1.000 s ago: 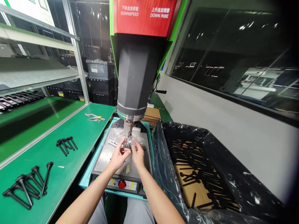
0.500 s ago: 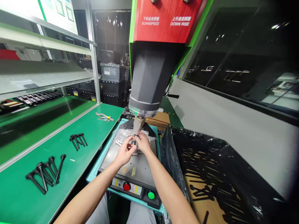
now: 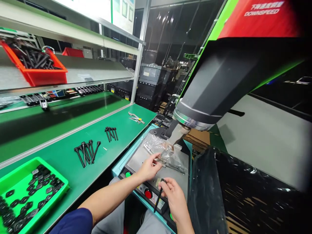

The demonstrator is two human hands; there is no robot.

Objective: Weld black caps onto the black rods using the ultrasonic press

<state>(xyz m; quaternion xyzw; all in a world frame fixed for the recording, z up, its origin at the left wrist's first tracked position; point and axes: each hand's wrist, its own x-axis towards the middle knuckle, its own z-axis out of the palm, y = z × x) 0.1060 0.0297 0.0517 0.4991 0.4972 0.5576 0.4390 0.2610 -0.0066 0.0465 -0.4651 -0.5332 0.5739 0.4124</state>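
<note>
My right hand (image 3: 174, 196) is closed on a slim black bolt (image 3: 158, 200), its head between thumb and fingers and its shank slanting down over the press's front panel. Beside the clear plastic film (image 3: 173, 159) on the press bed, my left hand (image 3: 149, 168) has its thumb and fingers apart, with nothing visible in them. The fingertips come close to the film's near edge; whether they touch it, I cannot tell. The press horn (image 3: 177, 134) points down to the film-covered fixture, which is partly hidden. Black bolts (image 3: 86, 152) lie in two groups on the green bench.
A green tray (image 3: 65, 185) of small black parts stands at left. An orange bin (image 3: 46, 76) of black bolts sits on the shelf. Pliers (image 3: 136, 117) lie at the bench's far end. A black-lined box (image 3: 207, 182) is at right. Red button (image 3: 148, 193) in front.
My right hand has drawn back from the fixture toward me, now with a black bolt in it. The view has swung left, bringing the green tray and orange bin into sight.
</note>
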